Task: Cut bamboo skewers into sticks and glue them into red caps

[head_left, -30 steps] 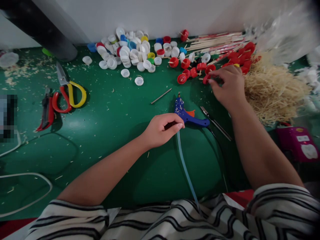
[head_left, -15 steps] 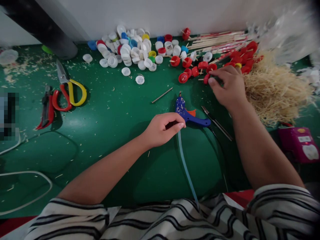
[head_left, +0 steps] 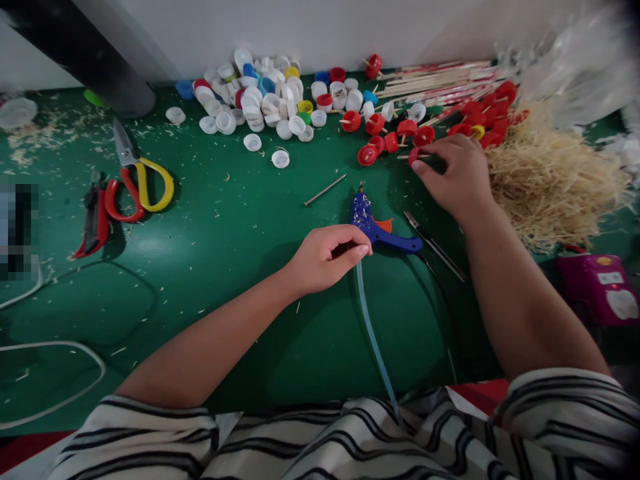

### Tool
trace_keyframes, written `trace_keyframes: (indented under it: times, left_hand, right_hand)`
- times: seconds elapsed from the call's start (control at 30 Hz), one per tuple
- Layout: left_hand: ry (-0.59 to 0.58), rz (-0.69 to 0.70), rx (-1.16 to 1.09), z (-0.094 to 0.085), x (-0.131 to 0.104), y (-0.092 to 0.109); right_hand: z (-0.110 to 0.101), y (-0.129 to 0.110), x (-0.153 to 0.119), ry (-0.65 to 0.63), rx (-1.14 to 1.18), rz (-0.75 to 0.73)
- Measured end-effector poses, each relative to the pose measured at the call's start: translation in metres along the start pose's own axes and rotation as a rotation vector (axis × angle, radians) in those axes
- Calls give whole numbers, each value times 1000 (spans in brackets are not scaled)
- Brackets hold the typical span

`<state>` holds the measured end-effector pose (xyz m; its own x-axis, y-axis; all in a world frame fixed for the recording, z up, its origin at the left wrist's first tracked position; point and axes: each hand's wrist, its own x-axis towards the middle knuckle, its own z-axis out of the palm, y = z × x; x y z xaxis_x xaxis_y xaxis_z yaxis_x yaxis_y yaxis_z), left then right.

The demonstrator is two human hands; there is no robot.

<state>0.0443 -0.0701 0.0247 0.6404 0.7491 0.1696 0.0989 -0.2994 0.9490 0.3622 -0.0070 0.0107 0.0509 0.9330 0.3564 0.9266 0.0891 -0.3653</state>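
My left hand [head_left: 333, 257] is closed at the rear of a blue glue gun [head_left: 395, 239], where a long pale glue stick [head_left: 373, 333] comes out below the fingers. The gun lies on the green table with its nozzle pointing away from me. My right hand [head_left: 457, 172] reaches to a red bottle cap [head_left: 413, 157] with a wooden stick through it, thumb and index finger closed at its right side. More red caps with sticks [head_left: 367, 155] lie just left of and beyond that hand. A metal craft knife [head_left: 435, 247] rests right of the gun.
White and coloured caps [head_left: 270, 100] are heaped by the wall, beside wooden sticks [head_left: 430, 83]. Wood shavings [head_left: 555, 173] and a purple box [head_left: 597, 287] are at the right. Scissors [head_left: 143, 180], red-handled cutters [head_left: 95, 217] and a white cable [head_left: 75, 345] lie left. A nail [head_left: 325, 189] lies centrally.
The thumb of my right hand has moved slightly left and down, against the red cap. My left hand and the glue gun have stayed in place.
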Motion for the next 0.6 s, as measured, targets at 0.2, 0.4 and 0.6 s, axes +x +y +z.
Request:
trace_keyframes:
  times: [0.2, 0.4, 0.6]
  left_hand:
    - [-1, 8, 4, 1, 1, -1]
    - [2, 12, 13, 0, 0, -1]
    - [7, 28, 3, 0, 0, -1]
  right_hand:
    - [7, 3, 5, 84, 47, 83]
    - [18, 7, 8, 89, 3, 21]
    - [18, 9, 6, 62, -97, 38]
